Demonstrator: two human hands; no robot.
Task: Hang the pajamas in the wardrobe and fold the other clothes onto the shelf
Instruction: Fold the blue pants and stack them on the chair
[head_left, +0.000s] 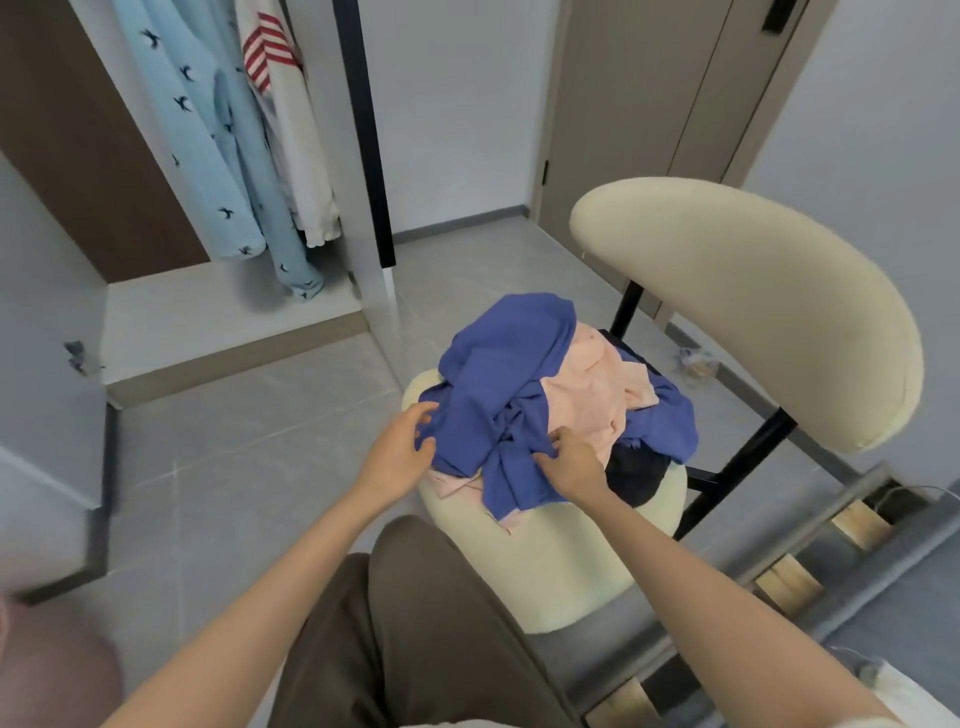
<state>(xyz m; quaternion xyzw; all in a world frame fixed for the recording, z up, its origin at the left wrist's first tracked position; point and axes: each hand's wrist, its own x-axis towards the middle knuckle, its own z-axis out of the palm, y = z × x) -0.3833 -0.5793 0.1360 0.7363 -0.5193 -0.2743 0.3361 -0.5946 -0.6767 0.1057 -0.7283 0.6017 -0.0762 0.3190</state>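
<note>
Grey tiled floor (234, 467) runs between an open wardrobe (208, 317) on the left and a cream chair (519, 566) right in front of the person. Light-blue pajamas (208, 130) with a dark bird print hang in the wardrobe, with a white garment (298, 166) with red stripes just beside them.

The clothes to fold are heaped on the chair seat. A blue garment (493, 374) lies crumpled on top, a pink garment (597, 400) shows under and behind it, and a dark garment (636, 475) sits at the right edge of the pile.

Both hands are down at the near side of the blue garment, apart from each other. The right hand (571, 460) has its fingers curled into a fold near the middle of the cloth and pinches it. The left hand (397, 452) is at the garment's left edge with finger and thumb either side of the fabric. I cannot tell whether it has closed on it.

The blue garment looks light, thin and limp, so it should lift easily but will sag and drag whatever is tangled with it. Taking it by two spread points along one hem or by the shoulders, then shaking it loose from the pink garment, would likely open it flat for folding.
</note>
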